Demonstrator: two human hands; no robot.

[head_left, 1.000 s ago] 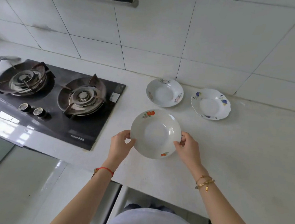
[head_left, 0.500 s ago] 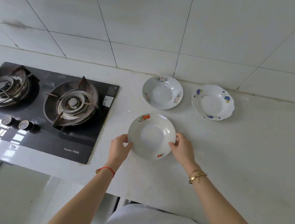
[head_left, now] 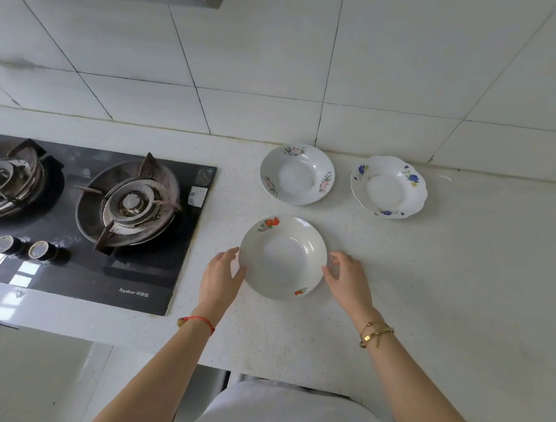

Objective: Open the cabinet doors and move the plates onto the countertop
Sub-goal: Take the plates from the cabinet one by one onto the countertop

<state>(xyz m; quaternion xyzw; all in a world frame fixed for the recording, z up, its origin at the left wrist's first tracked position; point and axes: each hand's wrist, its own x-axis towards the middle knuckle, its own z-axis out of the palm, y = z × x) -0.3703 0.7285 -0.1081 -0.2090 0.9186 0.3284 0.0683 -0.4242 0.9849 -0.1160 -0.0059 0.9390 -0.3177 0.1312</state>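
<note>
Head view, near to far: left hand (head_left: 220,278) and right hand (head_left: 347,283), fingers (head_left: 339,260) loosely spread, flank the glossy round fruit-print plate (head_left: 283,258) resting between them on the speckled white table (head_left: 463,292), grip uncertain; beyond sit a rose-print plate (head_left: 298,174) and scalloped blue-flower plate (head_left: 388,186).

The scene is seen from one head-worn wide-angle camera, aimed forward and steeply down from just above the countertop (head_left: 446,290). The tiled wall (head_left: 381,69) is faced, bent by the lens. The gas hob (head_left: 79,222) is caught at left, the forearms close below.
</note>
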